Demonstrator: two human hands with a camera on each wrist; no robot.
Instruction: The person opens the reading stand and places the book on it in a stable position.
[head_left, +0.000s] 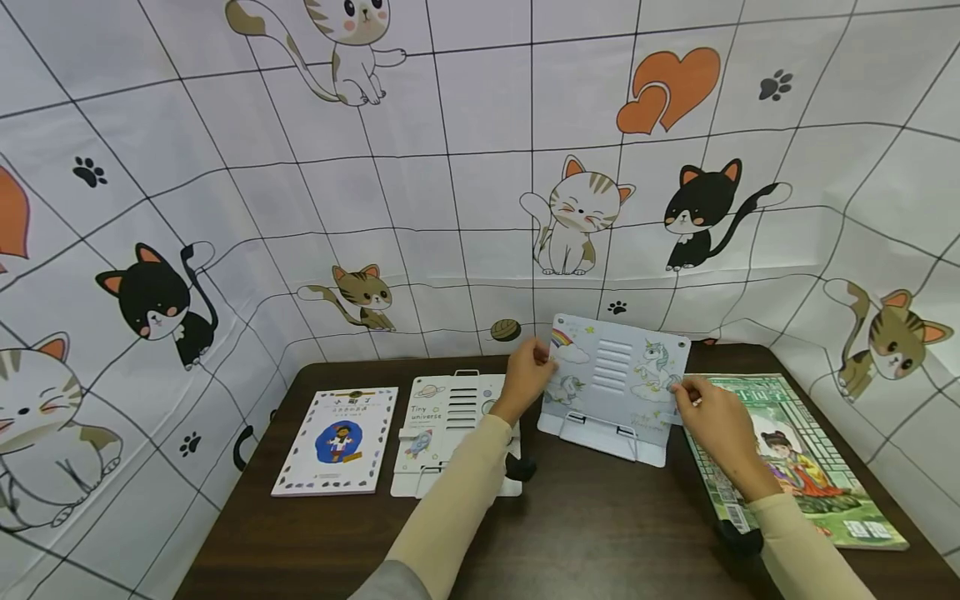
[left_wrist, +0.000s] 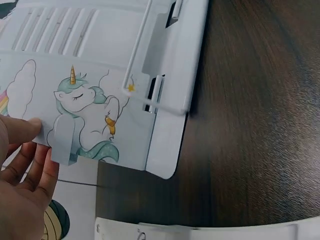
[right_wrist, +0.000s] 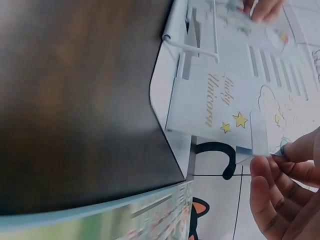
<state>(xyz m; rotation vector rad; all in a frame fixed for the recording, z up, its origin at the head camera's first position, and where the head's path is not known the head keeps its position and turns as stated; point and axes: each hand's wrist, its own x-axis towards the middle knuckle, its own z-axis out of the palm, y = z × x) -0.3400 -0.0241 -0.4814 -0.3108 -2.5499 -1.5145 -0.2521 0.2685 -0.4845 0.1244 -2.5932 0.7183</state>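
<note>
A white book stand (head_left: 592, 400) printed with unicorns, stars and a rainbow stands tilted back on the dark table. My left hand (head_left: 527, 379) pinches its left edge between thumb and fingers, near a small side clip (left_wrist: 64, 142). On the opposite side my right hand (head_left: 718, 423) pinches the right edge, beside another clip (right_wrist: 258, 132). Slots run down the middle of the panel. A wire page holder (head_left: 600, 427) spans the lower ledge. "Lucky Unicorn" lettering shows in the right wrist view. The back of the stand is hidden.
Left of my forearm, a second white book stand (head_left: 408, 458) marked "Tiny universe" lies on the table (head_left: 585, 533), partly covered by my sleeve. A white booklet (head_left: 300, 450) lies farther left. Under my right forearm is a green illustrated book (head_left: 862, 500). A cat-print sheet (head_left: 480, 200) hangs behind.
</note>
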